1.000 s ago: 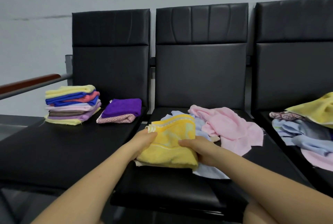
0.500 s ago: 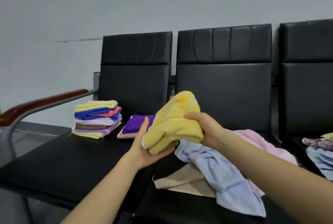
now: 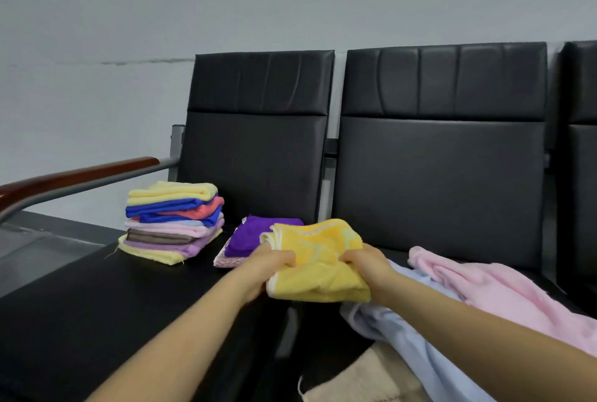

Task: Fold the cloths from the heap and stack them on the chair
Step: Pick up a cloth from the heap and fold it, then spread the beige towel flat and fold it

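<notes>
I am seeing both sets of fingers clenching the folded yellow towel [image 3: 318, 259]: the left hand [image 3: 269, 267] is gripping its left edge, the right hand [image 3: 366, 264] its right. The towel is hanging above the gap between two black chairs, just beside the purple cloth [image 3: 250, 235]. A folded stack [image 3: 172, 222] is resting on the left chair [image 3: 97, 298]; pink [image 3: 494, 288] and blue [image 3: 416, 333] cloths are lying loose on the right.
</notes>
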Action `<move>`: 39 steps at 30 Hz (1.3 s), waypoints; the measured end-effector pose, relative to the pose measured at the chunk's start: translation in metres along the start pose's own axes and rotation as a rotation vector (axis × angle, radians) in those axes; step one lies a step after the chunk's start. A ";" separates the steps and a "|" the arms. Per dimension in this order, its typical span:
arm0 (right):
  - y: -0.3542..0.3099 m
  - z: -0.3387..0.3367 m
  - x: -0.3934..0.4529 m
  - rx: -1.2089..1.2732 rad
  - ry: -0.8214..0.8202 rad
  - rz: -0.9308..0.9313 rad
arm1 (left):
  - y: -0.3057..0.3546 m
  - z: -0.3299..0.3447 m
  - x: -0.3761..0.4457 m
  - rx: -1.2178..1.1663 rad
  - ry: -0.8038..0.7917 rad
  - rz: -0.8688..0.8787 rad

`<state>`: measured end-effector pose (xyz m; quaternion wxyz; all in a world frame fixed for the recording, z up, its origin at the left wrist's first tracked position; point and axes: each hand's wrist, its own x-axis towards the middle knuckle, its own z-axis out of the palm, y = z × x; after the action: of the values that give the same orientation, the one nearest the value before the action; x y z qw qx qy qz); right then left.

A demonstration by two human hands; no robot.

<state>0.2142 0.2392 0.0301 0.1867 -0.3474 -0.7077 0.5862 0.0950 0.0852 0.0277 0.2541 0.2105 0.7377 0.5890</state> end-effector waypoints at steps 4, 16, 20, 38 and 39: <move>-0.035 0.045 0.051 0.175 -0.020 -0.177 | 0.039 -0.047 0.054 0.147 0.175 0.194; 0.001 0.119 0.112 -0.334 0.021 -0.303 | -0.051 -0.070 0.133 0.784 0.391 0.199; -0.001 0.075 0.087 -0.207 0.040 -0.295 | -0.022 -0.055 0.097 0.702 0.475 0.238; 0.078 -0.124 -0.142 -0.531 -0.215 -0.230 | -0.030 0.116 -0.120 0.815 -0.059 0.264; 0.085 -0.128 -0.144 -0.644 -0.242 -0.272 | -0.036 0.114 -0.122 0.854 -0.089 0.258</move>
<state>0.4232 0.2325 0.0000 0.0588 -0.2194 -0.9126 0.3401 0.2608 0.0894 -0.0125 0.1004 0.4118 0.8709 0.2487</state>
